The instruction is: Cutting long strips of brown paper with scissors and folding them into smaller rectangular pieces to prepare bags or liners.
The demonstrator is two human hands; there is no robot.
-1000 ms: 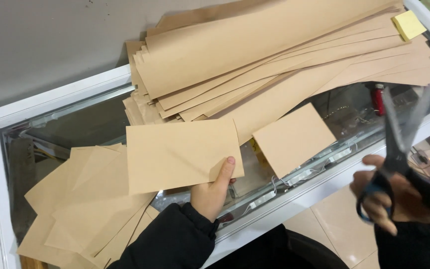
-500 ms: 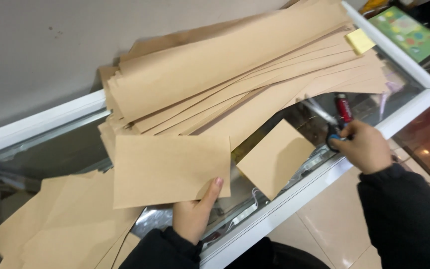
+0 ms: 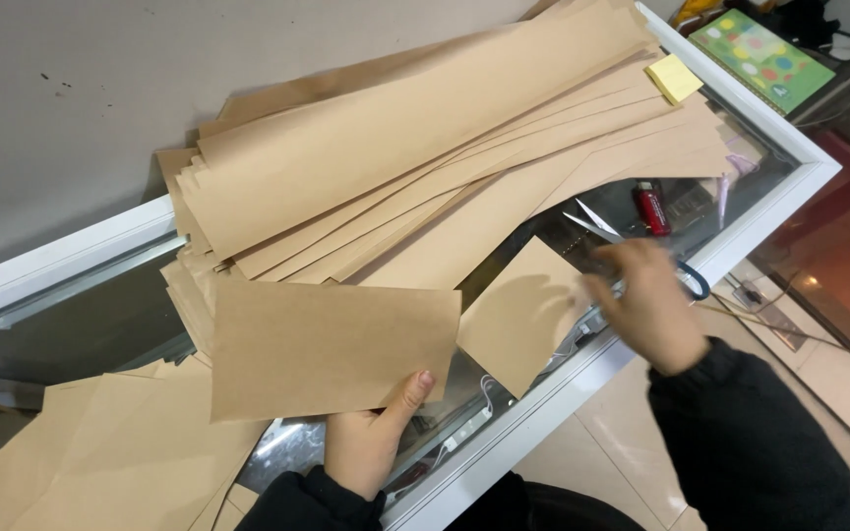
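Right hand [image 3: 641, 305] is now emptied and spread loosely over the scissors [image 3: 632, 246], which have been laid on the glass worktop [image 3: 740, 187]. A cut kraft-paper rectangle [image 3: 332, 346] is pinched by the left hand [image 3: 371, 442], so cutting is paused.

Both hands are bare, without gloves or rings. The left hand [image 3: 371, 442] and right hand [image 3: 641, 305] emerge from long black sleeves of thick, matte fabric reaching the wrists.
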